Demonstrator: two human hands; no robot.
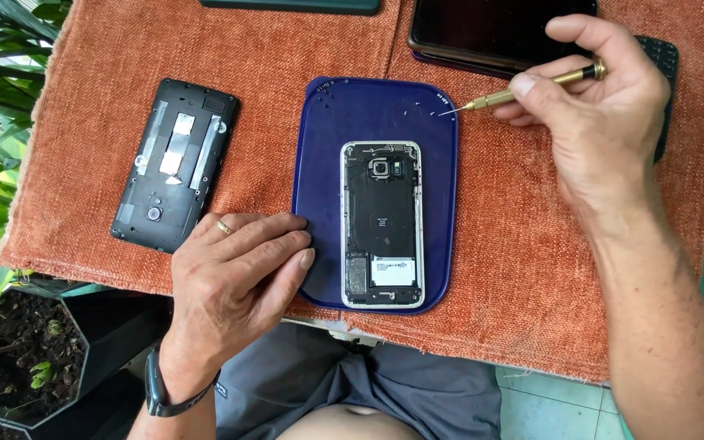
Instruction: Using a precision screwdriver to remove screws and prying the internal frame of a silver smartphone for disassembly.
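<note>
Opened phone (382, 225), back cover off, light and fragile (best held by its metal edges), on blue mat (319, 179) just right of the flat-pressed left hand (234, 269); right hand (592, 102) pinching a slim brass screwdriver (523, 92).

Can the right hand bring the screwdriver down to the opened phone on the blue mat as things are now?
Probably yes. The right hand holds the screwdriver with its tip at the blue mat's upper right corner, and nothing lies between it and the opened phone. The left hand rests at the mat's left edge.
</note>
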